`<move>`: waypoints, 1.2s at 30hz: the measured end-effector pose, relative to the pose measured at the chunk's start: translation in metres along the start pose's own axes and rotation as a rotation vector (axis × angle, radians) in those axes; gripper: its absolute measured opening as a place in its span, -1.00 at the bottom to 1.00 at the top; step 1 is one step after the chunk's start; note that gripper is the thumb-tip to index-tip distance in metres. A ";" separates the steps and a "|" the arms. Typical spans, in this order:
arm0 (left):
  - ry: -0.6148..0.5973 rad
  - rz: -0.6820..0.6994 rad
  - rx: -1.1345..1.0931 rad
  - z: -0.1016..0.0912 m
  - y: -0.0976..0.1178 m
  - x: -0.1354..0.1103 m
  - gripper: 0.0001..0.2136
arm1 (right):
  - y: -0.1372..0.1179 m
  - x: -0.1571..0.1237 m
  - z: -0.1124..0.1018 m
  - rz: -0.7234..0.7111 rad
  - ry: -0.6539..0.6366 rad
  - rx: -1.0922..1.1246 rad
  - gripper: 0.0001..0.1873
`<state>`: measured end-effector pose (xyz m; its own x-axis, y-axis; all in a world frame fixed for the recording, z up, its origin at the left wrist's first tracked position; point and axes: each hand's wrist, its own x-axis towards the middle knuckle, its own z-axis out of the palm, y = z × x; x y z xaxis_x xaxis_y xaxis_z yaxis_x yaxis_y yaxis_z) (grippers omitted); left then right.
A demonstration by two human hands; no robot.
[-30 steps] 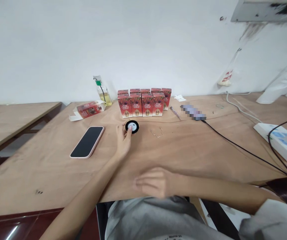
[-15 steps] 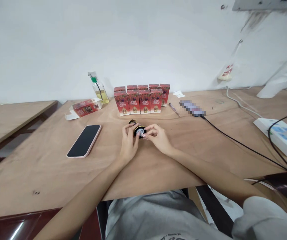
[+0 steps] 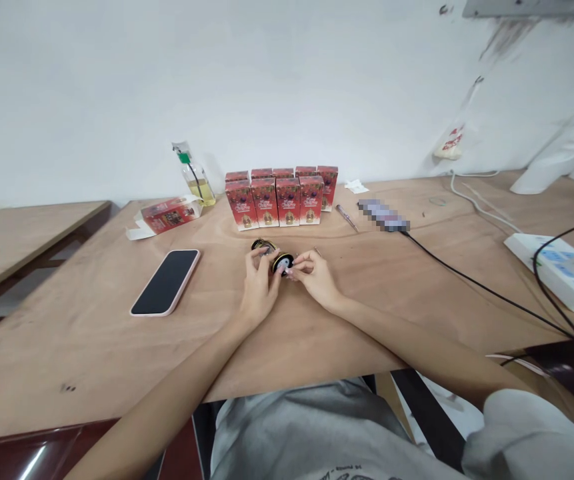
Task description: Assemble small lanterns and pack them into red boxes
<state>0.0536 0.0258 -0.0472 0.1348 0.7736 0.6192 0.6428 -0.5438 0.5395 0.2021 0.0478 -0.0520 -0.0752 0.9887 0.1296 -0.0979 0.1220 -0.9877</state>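
A small black lantern [image 3: 283, 259] with gold rims lies on its side just above the tabletop or on it; I cannot tell which. Its round base, with a pale disc in the middle, faces me and to the right. My left hand [image 3: 259, 285] is closed around the lantern's body, thumb at the base's edge. Thumb and fingers of my right hand [image 3: 319, 280] pinch together at the base's right side; whatever they hold is too small to make out. A thin tip shows just behind the right knuckles.
Several red boxes [image 3: 264, 203] stand in rows behind my hands. An opened red box [image 3: 171, 213] and a pump bottle [image 3: 201, 185] are at the back left, a phone [image 3: 165, 282] at left. Rightward are a screwdriver [image 3: 347, 217], a cabled blurred device [image 3: 384, 215] and a power strip [image 3: 561, 273].
The lantern has turned and shifted slightly right, so more of its body shows behind the left fingers. Both hands stay close together at its base.
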 end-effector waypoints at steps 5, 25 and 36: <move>-0.013 -0.020 0.005 0.001 0.000 0.000 -0.69 | -0.002 0.000 0.000 0.052 -0.007 0.043 -0.60; -0.081 -0.015 0.013 -0.003 0.007 -0.001 -0.62 | -0.010 0.001 0.001 0.043 -0.025 0.111 -0.65; -0.031 -0.001 0.013 -0.004 0.004 0.001 -0.64 | -0.009 0.002 -0.001 0.014 -0.107 0.090 -0.82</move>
<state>0.0530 0.0231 -0.0424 0.1573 0.7842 0.6003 0.6524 -0.5388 0.5329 0.2039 0.0485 -0.0427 -0.1818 0.9748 0.1290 -0.1841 0.0952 -0.9783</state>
